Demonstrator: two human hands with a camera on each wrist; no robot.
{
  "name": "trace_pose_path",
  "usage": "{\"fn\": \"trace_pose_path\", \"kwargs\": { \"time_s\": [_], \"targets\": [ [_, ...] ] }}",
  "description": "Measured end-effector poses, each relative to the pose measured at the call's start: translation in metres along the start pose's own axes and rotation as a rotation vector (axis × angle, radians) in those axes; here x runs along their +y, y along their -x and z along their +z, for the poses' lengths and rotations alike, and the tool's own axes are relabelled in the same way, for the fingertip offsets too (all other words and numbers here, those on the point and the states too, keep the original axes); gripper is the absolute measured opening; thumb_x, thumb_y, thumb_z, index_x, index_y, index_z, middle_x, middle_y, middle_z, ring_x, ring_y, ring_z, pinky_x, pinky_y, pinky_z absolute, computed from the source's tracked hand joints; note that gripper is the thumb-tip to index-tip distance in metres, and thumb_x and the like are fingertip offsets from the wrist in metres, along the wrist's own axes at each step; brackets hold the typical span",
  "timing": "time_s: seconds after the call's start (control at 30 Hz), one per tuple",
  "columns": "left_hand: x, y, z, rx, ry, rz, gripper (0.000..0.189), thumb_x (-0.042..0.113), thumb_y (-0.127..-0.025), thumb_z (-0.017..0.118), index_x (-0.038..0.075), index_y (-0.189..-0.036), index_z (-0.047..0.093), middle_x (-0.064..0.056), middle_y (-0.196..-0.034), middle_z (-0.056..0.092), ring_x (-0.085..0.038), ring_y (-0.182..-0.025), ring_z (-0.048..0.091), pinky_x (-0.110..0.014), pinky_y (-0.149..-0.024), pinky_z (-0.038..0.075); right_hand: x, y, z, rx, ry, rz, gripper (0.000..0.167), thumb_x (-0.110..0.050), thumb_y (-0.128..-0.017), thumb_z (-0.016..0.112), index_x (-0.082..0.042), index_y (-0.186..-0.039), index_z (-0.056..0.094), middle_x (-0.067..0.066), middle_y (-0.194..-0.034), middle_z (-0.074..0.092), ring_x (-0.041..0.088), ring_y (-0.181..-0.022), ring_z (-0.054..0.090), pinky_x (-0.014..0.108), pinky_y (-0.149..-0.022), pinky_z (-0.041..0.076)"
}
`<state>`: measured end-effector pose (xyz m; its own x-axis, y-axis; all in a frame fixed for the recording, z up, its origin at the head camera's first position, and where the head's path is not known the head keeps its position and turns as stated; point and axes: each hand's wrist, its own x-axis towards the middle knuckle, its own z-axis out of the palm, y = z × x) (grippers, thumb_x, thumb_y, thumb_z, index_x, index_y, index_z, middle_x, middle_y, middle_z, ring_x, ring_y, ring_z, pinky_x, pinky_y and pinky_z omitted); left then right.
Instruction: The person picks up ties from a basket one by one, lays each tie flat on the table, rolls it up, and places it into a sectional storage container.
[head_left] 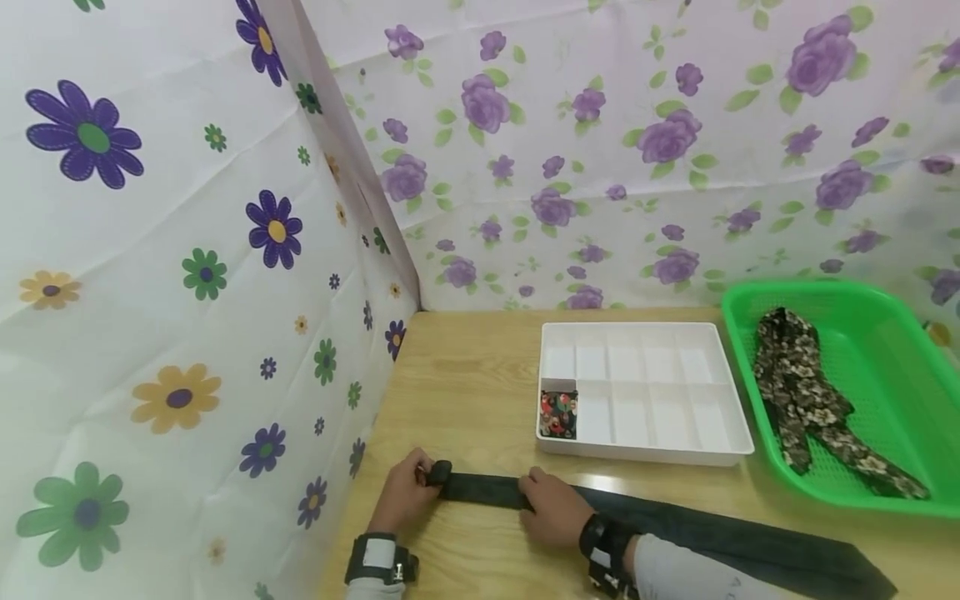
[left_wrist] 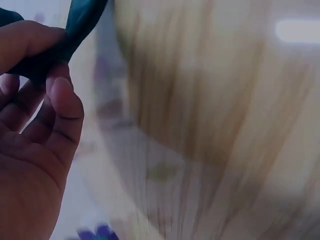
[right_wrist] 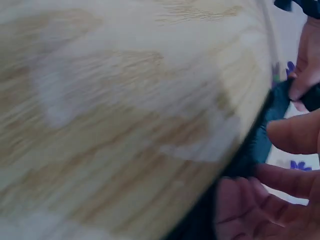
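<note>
A dark green necktie (head_left: 720,533) lies lengthwise near the table's front, its wide pointed end at the right. My left hand (head_left: 405,497) pinches its narrow end, where the cloth is bunched or folded over. In the left wrist view the thumb and fingertips (left_wrist: 65,95) press the dark cloth (left_wrist: 82,22) between them. Farther along the strip, my right hand (head_left: 557,508) holds the tie with curled fingers. In the right wrist view the tie (right_wrist: 257,145) runs between that hand's thumb and fingers toward the left hand (right_wrist: 309,62).
Behind the tie stands a white divided tray (head_left: 645,454) with a folded patterned cloth (head_left: 558,414) in its front left compartment. A green basket (head_left: 892,375) at the right holds a dark floral cloth (head_left: 802,392). Flowered sheets (head_left: 570,150) hang behind and left of the wooden table (head_left: 465,375).
</note>
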<state>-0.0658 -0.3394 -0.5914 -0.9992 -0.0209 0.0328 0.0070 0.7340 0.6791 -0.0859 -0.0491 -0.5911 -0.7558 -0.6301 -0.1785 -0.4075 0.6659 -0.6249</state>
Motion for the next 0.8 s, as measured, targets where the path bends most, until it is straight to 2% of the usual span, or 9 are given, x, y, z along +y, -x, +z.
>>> {"fn": "trace_pose_path", "kwargs": {
  "time_s": [0.13,0.27,0.37,0.4,0.5,0.6,0.7,0.8],
  "targets": [
    [0.015,0.001,0.009,-0.129,-0.039,-0.01,0.038,-0.01,-0.076,0.079,0.014,-0.091,0.054,-0.002,-0.086,0.061,-0.013,-0.075,0.053,-0.024,-0.064,0.044,-0.005,0.002,-0.01,0.083,-0.039,0.004,0.023,-0.027,-0.097,0.072,-0.011,-0.112,0.067,-0.002,-0.091,0.06,0.011,-0.075,0.053,0.031,-0.065,0.044],
    [0.026,0.003,0.019,-0.18,-0.048,-0.017,0.037,-0.01,-0.076,0.079,0.015,-0.092,0.056,-0.001,-0.089,0.062,-0.015,-0.078,0.055,-0.026,-0.066,0.046,-0.017,-0.011,-0.002,0.15,-0.06,-0.037,0.041,-0.03,-0.096,0.074,-0.007,-0.129,0.065,0.004,-0.103,0.068,0.014,-0.086,0.064,0.033,-0.073,0.052],
    [0.029,0.005,0.023,-0.21,-0.045,-0.033,0.037,-0.009,-0.078,0.079,0.016,-0.092,0.056,0.0,-0.09,0.063,-0.014,-0.08,0.056,-0.026,-0.068,0.047,-0.024,-0.025,0.013,0.138,-0.058,-0.037,0.05,-0.034,-0.096,0.074,-0.006,-0.136,0.062,0.006,-0.112,0.071,0.017,-0.096,0.069,0.035,-0.081,0.056],
    [0.029,0.005,0.023,-0.219,-0.043,-0.035,0.037,-0.009,-0.078,0.079,0.017,-0.093,0.057,0.001,-0.09,0.063,-0.014,-0.08,0.056,-0.026,-0.069,0.047,-0.026,-0.029,0.017,0.131,-0.064,-0.03,0.051,-0.034,-0.095,0.075,-0.006,-0.136,0.063,0.006,-0.11,0.071,0.016,-0.095,0.068,0.035,-0.082,0.056],
    [0.027,0.006,0.021,-0.234,-0.042,-0.023,0.037,-0.009,-0.078,0.079,0.017,-0.093,0.057,0.002,-0.092,0.064,-0.013,-0.081,0.056,-0.027,-0.07,0.047,-0.03,-0.04,0.026,0.124,-0.096,-0.02,0.047,-0.034,-0.091,0.079,-0.006,-0.127,0.068,0.001,-0.097,0.069,0.014,-0.085,0.064,0.031,-0.076,0.053],
    [0.027,0.006,0.015,-0.227,-0.052,0.008,0.037,-0.009,-0.077,0.079,0.017,-0.093,0.058,0.001,-0.092,0.064,-0.013,-0.081,0.056,-0.026,-0.07,0.046,-0.035,-0.048,0.027,0.122,-0.124,-0.017,0.033,-0.034,-0.086,0.083,-0.01,-0.107,0.074,-0.005,-0.082,0.06,0.011,-0.072,0.054,0.027,-0.065,0.044],
    [0.028,0.008,0.015,-0.22,-0.049,0.014,0.036,-0.008,-0.078,0.079,0.017,-0.094,0.059,0.001,-0.091,0.064,-0.013,-0.08,0.056,-0.026,-0.07,0.045,-0.037,-0.05,0.029,0.118,-0.114,-0.015,0.023,-0.031,-0.084,0.084,-0.014,-0.092,0.071,-0.007,-0.078,0.058,0.009,-0.068,0.05,0.026,-0.062,0.039],
    [0.028,0.01,0.015,-0.226,-0.028,-0.006,0.034,-0.006,-0.08,0.079,0.018,-0.096,0.061,0.001,-0.094,0.065,-0.013,-0.081,0.056,-0.025,-0.07,0.046,-0.038,-0.051,0.032,0.092,-0.123,0.003,0.018,-0.025,-0.084,0.083,-0.015,-0.09,0.07,-0.007,-0.079,0.063,0.008,-0.068,0.052,0.025,-0.064,0.041]
  ]
}}
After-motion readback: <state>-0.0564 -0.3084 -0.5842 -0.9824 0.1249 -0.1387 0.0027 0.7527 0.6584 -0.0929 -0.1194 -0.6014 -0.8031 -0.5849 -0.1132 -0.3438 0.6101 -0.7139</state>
